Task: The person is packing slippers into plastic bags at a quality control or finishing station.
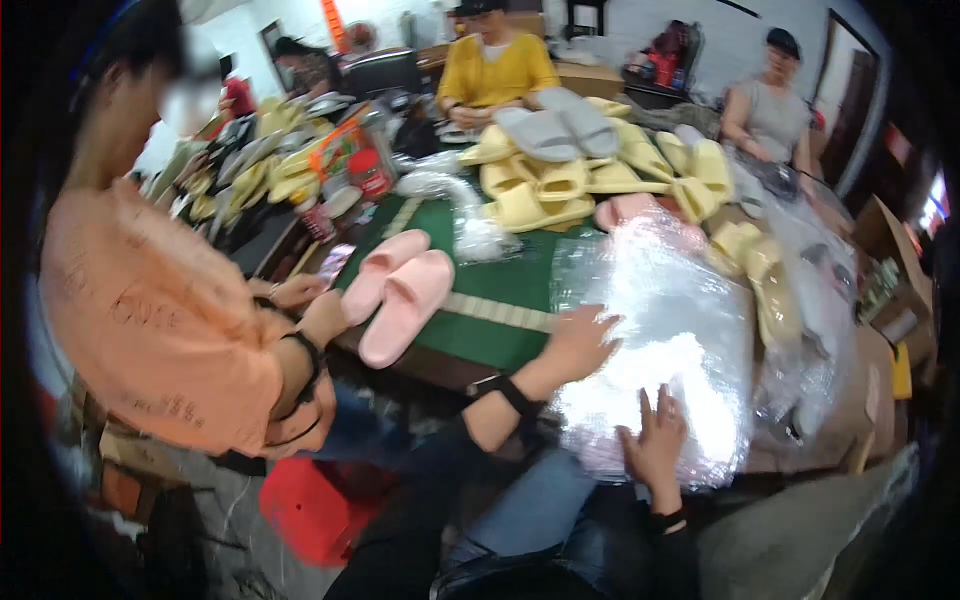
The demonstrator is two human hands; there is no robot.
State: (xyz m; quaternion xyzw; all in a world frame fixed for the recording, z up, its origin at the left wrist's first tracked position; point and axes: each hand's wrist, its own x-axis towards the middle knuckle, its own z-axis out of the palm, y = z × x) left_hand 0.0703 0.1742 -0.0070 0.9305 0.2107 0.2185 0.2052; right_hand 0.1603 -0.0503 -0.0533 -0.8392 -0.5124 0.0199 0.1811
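Observation:
A stack of clear plastic bags lies before me at the table's near edge, shining under the light. My left hand rests at the stack's left side, its fingers stretched out. On the stack's near part lies my right hand, with fingers spread and nothing in them. To the left, a pair of pink slippers sits on the green table mat, one beside the other. Another pink slipper shows just past the bags, partly covered by plastic.
Yellow slippers are heaped at the back, with grey slippers on top. A person in orange stands close on my left, holding a phone. Two others sit across the table. At right stands an open cardboard box.

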